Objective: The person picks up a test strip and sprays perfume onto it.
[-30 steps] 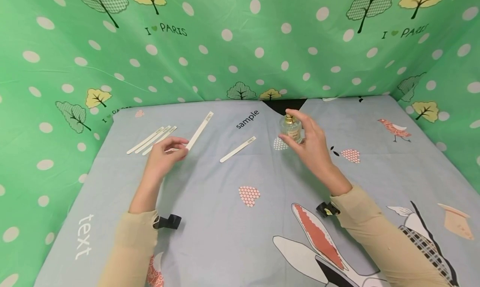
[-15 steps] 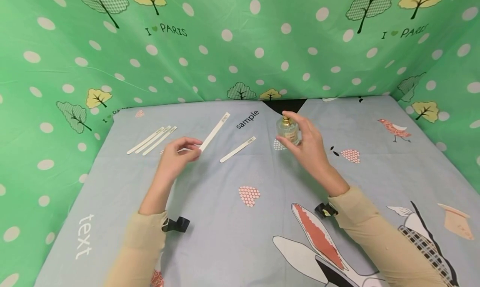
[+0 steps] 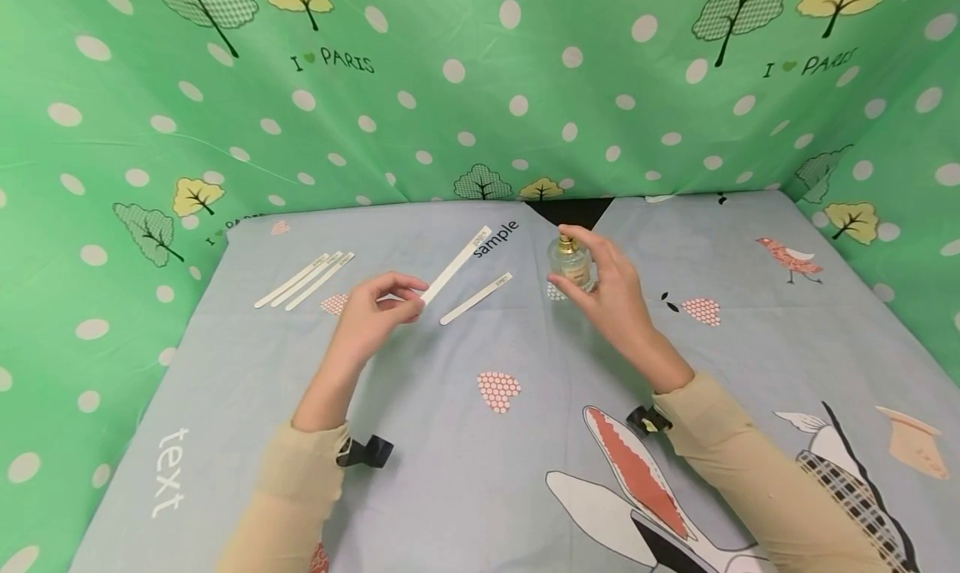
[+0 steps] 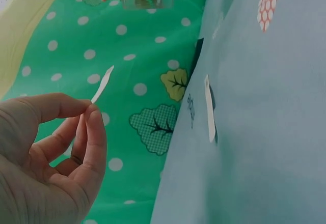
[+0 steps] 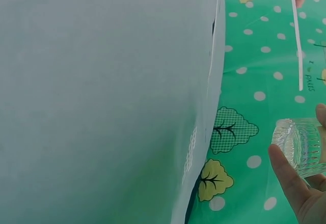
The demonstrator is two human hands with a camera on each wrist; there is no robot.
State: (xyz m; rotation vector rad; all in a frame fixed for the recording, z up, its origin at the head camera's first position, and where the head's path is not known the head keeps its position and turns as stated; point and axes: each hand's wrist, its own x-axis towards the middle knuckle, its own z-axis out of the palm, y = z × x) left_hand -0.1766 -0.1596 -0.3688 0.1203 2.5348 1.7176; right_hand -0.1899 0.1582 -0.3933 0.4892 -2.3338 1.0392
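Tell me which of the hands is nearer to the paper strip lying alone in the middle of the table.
Left. The left hand holds another strip just beside the lone strip. The right hand, gripping the perfume bottle, sits farther off on its other side.

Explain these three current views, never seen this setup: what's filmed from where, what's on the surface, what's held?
No machine: a person's two bare hands. The wide picture comes from a head-worn camera; the other two come from cameras on each wrist. The left hand pinches a white paper strip by one end. The right hand holds a small glass perfume bottle with a gold top. On the blue printed cloth lie another strip and three strips side by side. Green dotted fabric forms the backdrop.
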